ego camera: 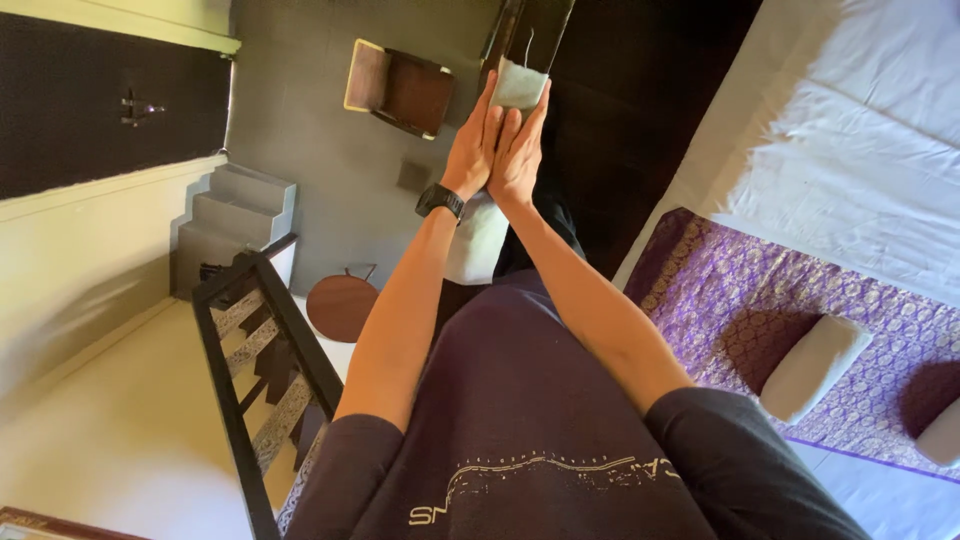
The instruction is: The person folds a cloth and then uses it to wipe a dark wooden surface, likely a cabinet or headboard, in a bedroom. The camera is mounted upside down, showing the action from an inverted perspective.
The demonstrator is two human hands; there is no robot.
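Observation:
My left hand [468, 150], with a black watch [440, 200] on its wrist, and my right hand [521, 150] are stretched out in front of me, palms pressed against each other. Between their fingertips they hold a small folded white cloth [520, 85], and a thin thread sticks up from its top edge. Both arms reach out over my dark shirt [520, 420]. The lower part of the cloth is hidden between my palms.
A bed with a white sheet [850, 150], a purple patterned runner [730, 290] and two white pillows [815, 365] lies to the right. A wooden chair [400, 90], a round wooden table [340, 305], grey steps [235, 215] and a black railing [250, 330] are ahead and to the left.

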